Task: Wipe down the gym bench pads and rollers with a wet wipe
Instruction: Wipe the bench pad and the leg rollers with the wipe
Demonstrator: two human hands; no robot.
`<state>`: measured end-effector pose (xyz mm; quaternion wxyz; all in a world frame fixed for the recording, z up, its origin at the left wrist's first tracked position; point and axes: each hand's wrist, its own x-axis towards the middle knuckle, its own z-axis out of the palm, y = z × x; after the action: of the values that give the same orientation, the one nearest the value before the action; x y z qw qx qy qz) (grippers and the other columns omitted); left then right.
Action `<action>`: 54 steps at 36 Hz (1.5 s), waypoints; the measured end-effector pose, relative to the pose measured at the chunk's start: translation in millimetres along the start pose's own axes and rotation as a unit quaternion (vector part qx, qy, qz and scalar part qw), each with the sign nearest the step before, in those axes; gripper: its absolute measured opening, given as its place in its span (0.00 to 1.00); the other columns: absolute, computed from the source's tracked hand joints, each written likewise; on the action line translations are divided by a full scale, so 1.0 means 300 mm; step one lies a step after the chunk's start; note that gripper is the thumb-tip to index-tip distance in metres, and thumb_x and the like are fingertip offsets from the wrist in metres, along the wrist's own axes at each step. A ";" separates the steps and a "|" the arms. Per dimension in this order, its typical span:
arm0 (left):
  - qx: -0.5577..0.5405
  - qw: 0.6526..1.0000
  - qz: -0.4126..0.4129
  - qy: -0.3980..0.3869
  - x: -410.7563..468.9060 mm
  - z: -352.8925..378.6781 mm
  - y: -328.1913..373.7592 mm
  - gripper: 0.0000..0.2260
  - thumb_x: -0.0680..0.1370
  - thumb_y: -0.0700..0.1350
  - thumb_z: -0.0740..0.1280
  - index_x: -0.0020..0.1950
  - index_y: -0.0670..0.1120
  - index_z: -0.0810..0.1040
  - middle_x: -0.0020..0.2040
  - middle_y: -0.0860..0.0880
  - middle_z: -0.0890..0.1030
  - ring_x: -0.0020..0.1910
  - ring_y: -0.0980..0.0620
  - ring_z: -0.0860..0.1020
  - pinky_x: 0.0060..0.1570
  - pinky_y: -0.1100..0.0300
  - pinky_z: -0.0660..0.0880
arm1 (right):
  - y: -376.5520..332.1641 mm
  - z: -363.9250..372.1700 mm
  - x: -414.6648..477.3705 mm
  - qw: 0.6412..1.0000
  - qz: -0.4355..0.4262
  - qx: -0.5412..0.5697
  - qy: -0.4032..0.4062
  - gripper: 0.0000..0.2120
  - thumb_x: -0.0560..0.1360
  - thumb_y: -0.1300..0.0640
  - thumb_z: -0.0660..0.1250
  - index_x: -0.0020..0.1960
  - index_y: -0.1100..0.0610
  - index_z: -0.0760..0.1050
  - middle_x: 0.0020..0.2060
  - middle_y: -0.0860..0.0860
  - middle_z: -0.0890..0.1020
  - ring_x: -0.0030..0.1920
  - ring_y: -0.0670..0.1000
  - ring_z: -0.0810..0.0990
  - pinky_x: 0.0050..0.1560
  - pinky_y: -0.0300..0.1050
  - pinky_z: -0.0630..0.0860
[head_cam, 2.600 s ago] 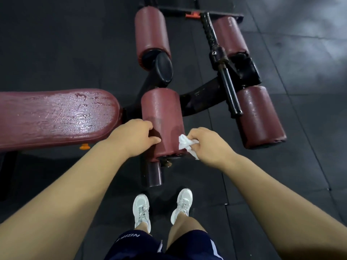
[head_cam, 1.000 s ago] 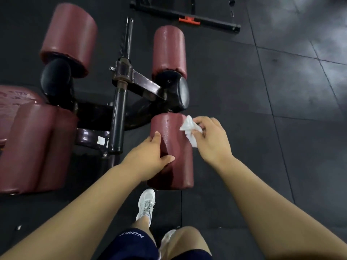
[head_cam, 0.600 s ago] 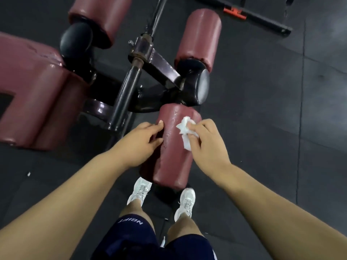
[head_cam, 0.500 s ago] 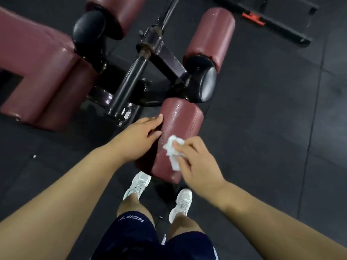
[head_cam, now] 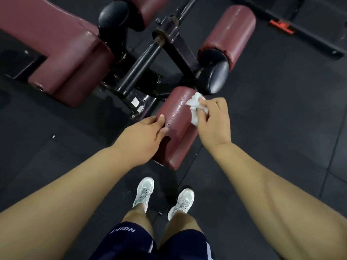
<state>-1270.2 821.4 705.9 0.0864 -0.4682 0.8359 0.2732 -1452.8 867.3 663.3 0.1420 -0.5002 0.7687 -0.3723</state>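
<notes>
Where wipe (head_cam: 195, 105) meets roller (head_cam: 176, 126), a black cap (head_cam: 214, 76) sits just beyond

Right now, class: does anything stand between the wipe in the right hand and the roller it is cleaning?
Nothing visible does. The right hand holds the wet wipe directly against the near roller, at its far end. The left hand rests on the roller's left side, nearer the person, apart from the wipe.

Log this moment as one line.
near roller | right hand pinches wet wipe against it | left hand rests on its side
</notes>
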 end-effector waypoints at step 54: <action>-0.313 0.938 0.030 -0.145 0.082 0.049 -0.193 0.25 0.81 0.56 0.54 0.76 0.59 0.49 0.75 0.55 0.59 0.73 0.57 0.59 0.66 0.67 0.53 | -0.083 0.051 -0.195 0.989 -0.091 -0.115 -0.005 0.07 0.74 0.61 0.57 0.48 0.59 0.73 0.41 0.60 0.77 0.46 0.54 0.72 0.46 0.39 0.72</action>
<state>-1237.0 787.3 662.1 0.0475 -0.4013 0.7002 0.5886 -1400.5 906.3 661.7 0.0531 -0.5834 0.7567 -0.2903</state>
